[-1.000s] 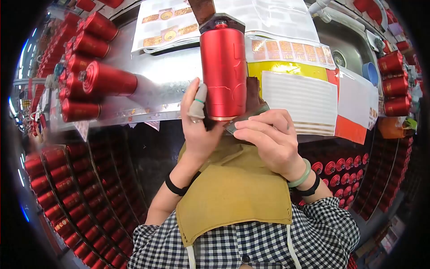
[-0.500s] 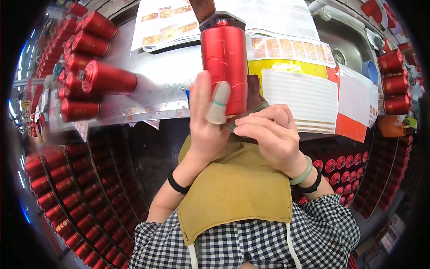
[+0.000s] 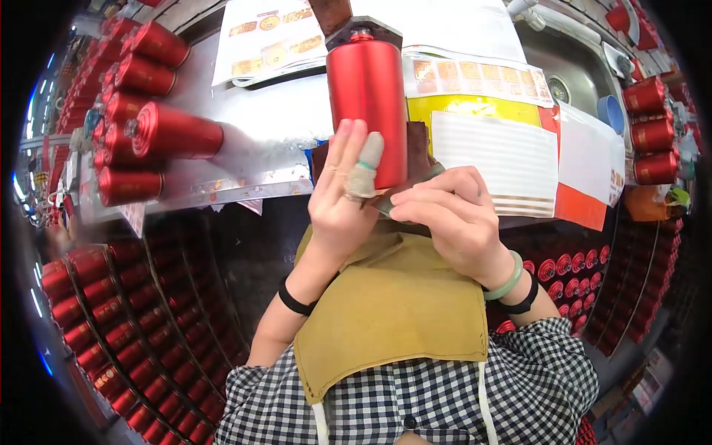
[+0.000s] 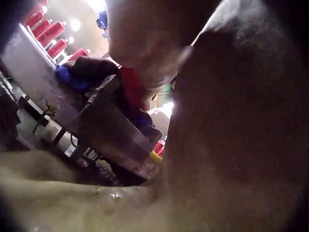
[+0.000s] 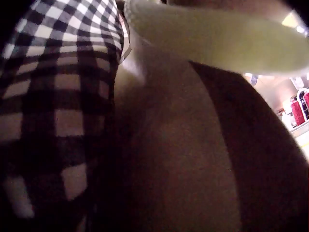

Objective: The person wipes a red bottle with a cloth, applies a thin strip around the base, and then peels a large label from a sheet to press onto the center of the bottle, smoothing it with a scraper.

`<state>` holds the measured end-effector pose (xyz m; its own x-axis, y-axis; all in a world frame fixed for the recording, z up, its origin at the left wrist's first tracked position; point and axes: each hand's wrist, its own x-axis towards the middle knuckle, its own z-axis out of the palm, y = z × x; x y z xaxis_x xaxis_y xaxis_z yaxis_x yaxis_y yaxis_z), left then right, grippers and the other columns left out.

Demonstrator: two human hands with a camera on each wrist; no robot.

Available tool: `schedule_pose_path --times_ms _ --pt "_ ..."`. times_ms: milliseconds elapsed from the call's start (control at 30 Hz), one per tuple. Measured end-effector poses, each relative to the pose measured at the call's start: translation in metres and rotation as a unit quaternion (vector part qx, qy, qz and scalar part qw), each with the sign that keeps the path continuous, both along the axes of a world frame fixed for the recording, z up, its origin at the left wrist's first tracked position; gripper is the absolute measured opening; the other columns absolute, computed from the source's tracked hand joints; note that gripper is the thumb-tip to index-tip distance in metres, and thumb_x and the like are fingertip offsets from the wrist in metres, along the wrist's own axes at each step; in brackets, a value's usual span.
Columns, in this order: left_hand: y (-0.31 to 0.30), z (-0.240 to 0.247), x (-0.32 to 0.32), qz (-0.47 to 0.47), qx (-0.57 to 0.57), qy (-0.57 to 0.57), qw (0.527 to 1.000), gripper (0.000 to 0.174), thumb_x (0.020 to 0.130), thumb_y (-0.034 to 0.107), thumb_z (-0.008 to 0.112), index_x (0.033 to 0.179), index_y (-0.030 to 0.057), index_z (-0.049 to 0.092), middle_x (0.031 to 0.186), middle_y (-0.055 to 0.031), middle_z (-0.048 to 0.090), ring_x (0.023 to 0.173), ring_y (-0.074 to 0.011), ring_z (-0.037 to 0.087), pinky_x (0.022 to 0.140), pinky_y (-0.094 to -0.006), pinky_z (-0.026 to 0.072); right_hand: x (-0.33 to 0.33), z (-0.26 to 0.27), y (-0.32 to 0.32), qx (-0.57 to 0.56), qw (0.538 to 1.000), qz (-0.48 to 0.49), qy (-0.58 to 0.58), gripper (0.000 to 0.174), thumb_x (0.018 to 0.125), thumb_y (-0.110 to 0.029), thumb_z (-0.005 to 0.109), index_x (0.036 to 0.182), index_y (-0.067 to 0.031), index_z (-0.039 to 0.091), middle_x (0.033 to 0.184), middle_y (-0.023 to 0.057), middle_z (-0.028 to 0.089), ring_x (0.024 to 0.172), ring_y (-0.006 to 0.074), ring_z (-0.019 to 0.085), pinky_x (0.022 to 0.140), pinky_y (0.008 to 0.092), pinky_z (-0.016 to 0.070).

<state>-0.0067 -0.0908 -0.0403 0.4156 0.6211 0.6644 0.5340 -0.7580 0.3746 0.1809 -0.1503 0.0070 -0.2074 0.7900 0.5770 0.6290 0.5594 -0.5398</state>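
A red metal canister (image 3: 365, 81) lies lengthwise before me, its knobbed far end against a dark angular holder (image 3: 382, 31). My left hand (image 3: 340, 204) lies along its near left side with fingers extended; a pale finger cot (image 3: 363, 174) covers one finger. At the canister's near end, my right hand (image 3: 456, 211) pinches a thin dark flat piece (image 3: 383, 207) between thumb and fingers. Dark brown material (image 3: 418, 144) shows under the canister's right side. In the left wrist view, a strip of red (image 4: 131, 87) shows beside the shadowed hand. The right wrist view shows mainly the bangle (image 5: 217, 41) and checked sleeve.
More red canisters (image 3: 178, 131) are stacked on the metal table at left. Printed sheets (image 3: 475, 78) and a striped white sheet (image 3: 493, 159) lie at right, before a sink (image 3: 560, 63) with a blue cup (image 3: 611, 115). Racks of canisters (image 3: 148, 326) stand below on both sides.
My left hand has moved up and right onto the canister's near left side, its fingers now overlapping it. The right hand keeps its pinch on the flat piece, nearly in place.
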Motion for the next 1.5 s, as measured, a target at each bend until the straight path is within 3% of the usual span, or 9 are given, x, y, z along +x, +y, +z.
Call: schedule_pose_path --times_ms 100,400,500,633,800,867,933,1000,1500 --pt "-0.011 -0.011 -0.010 0.036 -0.179 -0.137 0.974 0.073 0.071 0.001 0.087 0.138 -0.0047 0.060 0.146 -0.0273 0.055 0.133 -0.0420 0.057 0.106 -0.0426 0.0521 0.002 -0.003 -0.001 0.005 1.000 0.006 0.000 0.018 0.072 -0.004 0.072 0.088 -0.0100 0.077 0.096 -0.0006 0.077 0.085 0.0187 0.065 0.079 0.0321 0.0485" --pt "-0.001 0.001 -0.001 -0.009 -0.032 0.028 0.999 0.065 0.077 0.000 0.082 0.138 -0.0027 0.060 0.149 -0.0271 0.053 0.140 -0.0411 0.051 0.113 -0.0476 0.0449 0.001 -0.001 0.001 -0.008 1.000 0.005 0.007 0.017 0.073 -0.003 0.072 0.088 -0.0103 0.077 0.097 0.0000 0.077 0.085 0.0191 0.064 0.080 0.0323 0.0487" --pt "-0.016 -0.011 -0.013 0.040 -0.336 -0.196 0.920 0.074 0.074 0.000 0.085 0.142 -0.0031 0.056 0.149 -0.0269 0.053 0.139 -0.0407 0.052 0.112 -0.0456 0.0461 0.004 -0.003 0.000 -0.011 1.000 0.005 0.017 0.018 0.073 -0.003 0.072 0.089 -0.0102 0.077 0.097 0.0001 0.077 0.084 0.0192 0.064 0.080 0.0324 0.0487" --pt "-0.007 0.006 -0.006 0.035 -0.046 -0.047 0.997 0.080 0.069 -0.002 0.085 0.144 -0.0033 0.055 0.151 -0.0250 0.051 0.141 -0.0410 0.050 0.107 -0.0405 0.0502 0.002 0.000 0.002 -0.011 1.000 0.008 0.014 0.019 0.073 -0.003 0.072 0.089 -0.0101 0.077 0.097 0.0002 0.077 0.085 0.0194 0.064 0.080 0.0325 0.0487" --pt "-0.004 -0.005 -0.010 0.001 -0.085 -0.060 0.995 0.086 0.067 0.000 0.086 0.146 -0.0034 0.052 0.149 -0.0247 0.053 0.139 -0.0400 0.052 0.105 -0.0405 0.0519 0.004 0.000 0.001 -0.010 1.000 0.008 0.020 0.019 0.073 -0.002 0.072 0.090 -0.0101 0.077 0.098 0.0001 0.077 0.085 0.0198 0.064 0.081 0.0328 0.0487" --pt "-0.011 -0.014 -0.021 0.042 -0.319 -0.142 0.936 0.089 0.068 0.002 0.086 0.149 -0.0031 0.049 0.148 -0.0255 0.053 0.139 -0.0394 0.052 0.107 -0.0409 0.0506 0.005 0.001 0.001 -0.017 0.999 0.009 0.027 0.020 0.073 0.000 0.071 0.090 -0.0102 0.077 0.097 0.0000 0.077 0.085 0.0199 0.064 0.081 0.0331 0.0489" --pt "-0.008 -0.017 -0.015 0.021 -0.309 -0.160 0.937 0.088 0.070 0.002 0.086 0.150 -0.0036 0.047 0.149 -0.0263 0.053 0.137 -0.0415 0.053 0.105 -0.0414 0.0523 0.006 0.000 0.001 -0.020 1.000 0.005 0.022 0.020 0.074 0.000 0.071 0.090 -0.0101 0.077 0.098 0.0000 0.077 0.085 0.0200 0.064 0.082 0.0333 0.0490" --pt "-0.003 -0.002 -0.004 0.053 -0.033 -0.024 0.998 0.087 0.072 0.003 0.085 0.149 -0.0037 0.047 0.151 -0.0260 0.050 0.135 -0.0437 0.055 0.100 -0.0414 0.0551 0.005 0.001 0.003 -0.021 1.000 0.004 0.016 0.021 0.074 0.001 0.071 0.090 -0.0101 0.077 0.098 0.0000 0.077 0.086 0.0200 0.064 0.082 0.0334 0.0491" --pt "-0.004 -0.008 -0.008 0.027 -0.276 -0.123 0.953 0.099 0.077 0.008 0.087 0.158 -0.0017 0.032 0.155 -0.0266 0.046 0.137 -0.0367 0.054 0.109 -0.0412 0.0472 0.009 -0.007 0.003 -0.022 0.997 0.019 0.067 0.029 0.071 0.009 0.070 0.091 -0.0097 0.077 0.094 0.0015 0.078 0.077 0.0184 0.062 0.074 0.0314 0.0514"
